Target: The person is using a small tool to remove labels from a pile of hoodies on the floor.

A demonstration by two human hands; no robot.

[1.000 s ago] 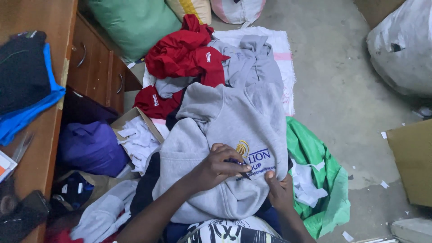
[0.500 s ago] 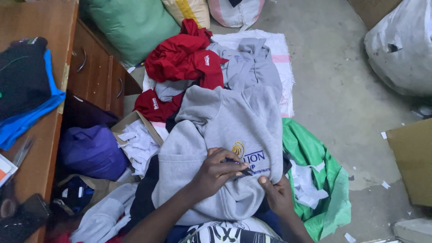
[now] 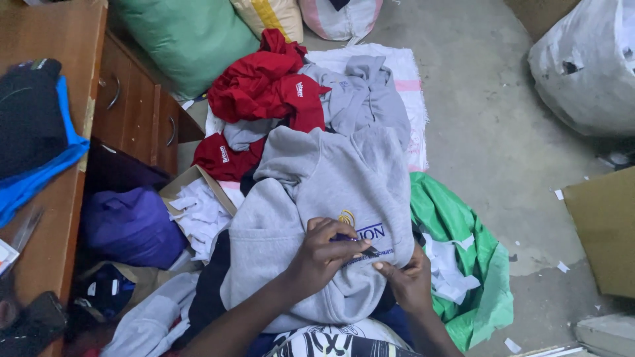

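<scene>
both hands pinching the grey hoodie [image 3: 331, 192] on my lap, left hand [image 3: 324, 254] at the logo with something thin, right hand [image 3: 407, 281] holding fabric. i'd keep it taut.

Left hand [image 3: 324, 254] covers part of the grey sweatshirt's [image 3: 331, 192] chest emblem; small dark item under fingers [image 3: 350, 241] unidentifiable.
</scene>
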